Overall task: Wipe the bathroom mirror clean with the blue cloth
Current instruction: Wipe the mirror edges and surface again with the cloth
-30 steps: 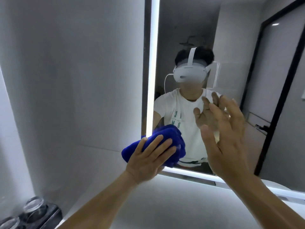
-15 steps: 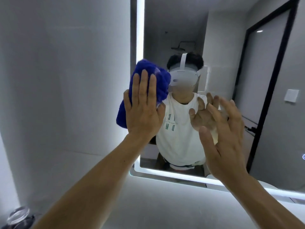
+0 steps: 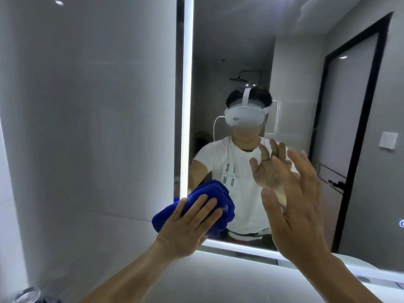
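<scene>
Left hand [image 3: 185,224], fingers flat, presses bunched blue microfibre cloth [image 3: 209,204] on lit-edged wall mirror [image 3: 240,51]'s lower-left corner; right hand [image 3: 299,206], fingers spread, risks smudging glass.

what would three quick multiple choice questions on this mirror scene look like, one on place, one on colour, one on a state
1. Where on the mirror is the cloth?
A. lower left corner
B. top right corner
C. top centre

2. What colour is the cloth?
A. green
B. white
C. blue

3. How is the right hand?
A. gripping the cloth
B. open, holding nothing
C. curled into a fist

Answers:
1 A, the left hand presses it by the lit left edge, just above the bottom edge.
2 C, it is deep blue.
3 B, its fingers are spread in front of the glass, with nothing in them.
</scene>
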A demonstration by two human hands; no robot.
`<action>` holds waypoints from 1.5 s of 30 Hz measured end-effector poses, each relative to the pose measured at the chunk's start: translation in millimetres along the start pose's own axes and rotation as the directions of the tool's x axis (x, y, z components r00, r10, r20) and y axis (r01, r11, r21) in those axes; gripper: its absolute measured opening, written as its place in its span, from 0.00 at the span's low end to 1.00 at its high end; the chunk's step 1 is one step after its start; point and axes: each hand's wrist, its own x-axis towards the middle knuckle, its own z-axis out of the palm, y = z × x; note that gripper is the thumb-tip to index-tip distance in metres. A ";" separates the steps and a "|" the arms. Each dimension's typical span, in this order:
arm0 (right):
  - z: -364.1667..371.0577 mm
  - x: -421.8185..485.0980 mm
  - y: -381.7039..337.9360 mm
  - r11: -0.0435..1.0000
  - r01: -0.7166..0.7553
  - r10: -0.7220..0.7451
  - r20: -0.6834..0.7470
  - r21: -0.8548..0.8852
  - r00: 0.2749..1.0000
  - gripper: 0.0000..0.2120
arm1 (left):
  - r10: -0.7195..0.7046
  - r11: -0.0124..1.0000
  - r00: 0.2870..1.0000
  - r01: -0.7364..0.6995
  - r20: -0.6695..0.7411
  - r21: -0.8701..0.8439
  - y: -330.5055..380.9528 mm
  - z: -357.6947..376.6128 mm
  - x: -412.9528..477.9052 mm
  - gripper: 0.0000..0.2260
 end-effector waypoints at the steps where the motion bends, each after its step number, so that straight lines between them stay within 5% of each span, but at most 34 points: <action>1: 0.4 1.8 -1.5 1.000 0.003 -0.003 -0.001 0.004 1.000 0.23 | 0.028 1.000 1.000 -0.028 -0.012 0.005 -13.2 -3.3 12.1 0.34; 7: 1.5 19.6 -6.8 0.998 0.066 -0.067 -0.024 -0.024 0.998 0.23 | -0.326 0.945 0.924 0.324 -0.200 -0.045 -99.9 -41.1 161.0 0.31; 12: -3.3 45.5 -3.7 0.996 0.064 -0.067 -0.044 -0.066 0.997 0.24 | -0.475 0.878 0.852 0.477 -0.219 -0.049 -165.1 -75.4 237.1 0.29; 19: -9.3 85.8 -7.8 0.997 -0.034 0.026 -0.106 -0.073 0.994 0.25 | -0.653 0.757 0.728 0.632 -0.207 -0.167 -124.3 -68.2 229.1 0.30; 25: -1.6 90.1 -15.9 0.993 -0.084 0.077 -0.086 -0.080 0.993 0.25 | -0.410 0.911 0.898 0.395 -0.161 -0.117 -26.6 -24.6 125.3 0.35; 29: -1.9 76.1 -12.3 0.986 -0.054 0.047 -0.049 -0.156 0.998 0.26 | 0.023 1.000 0.996 -0.022 -0.086 0.014 -13.4 -15.9 72.5 0.32; 33: -8.4 76.8 -6.1 0.983 -0.053 0.045 -0.047 -0.176 0.998 0.28 | 0.548 0.834 0.836 -0.548 0.011 0.061 -70.3 -33.2 102.6 0.24; 36: -8.5 81.6 -4.7 0.984 -0.034 0.022 -0.075 -0.174 0.997 0.29 | 0.726 0.684 0.687 -0.726 0.022 0.072 -115.2 -51.3 150.7 0.24; 38: -7.7 84.7 -4.4 0.987 -0.033 0.017 -0.096 -0.160 0.995 0.28 | 0.740 0.668 0.672 -0.738 0.016 0.094 -143.7 -63.0 183.0 0.26; 41: -7.4 86.0 -3.1 0.988 -0.017 0.001 -0.105 -0.154 0.995 0.28 | 0.600 0.791 0.800 -0.594 0.000 0.149 -191.3 -80.7 228.8 0.29; 45: -13.1 89.1 1.7 0.989 0.011 -0.035 -0.153 -0.150 0.988 0.27 | 0.100 0.993 0.984 -0.089 -0.145 0.083 -239.9 -103.3 285.5 0.31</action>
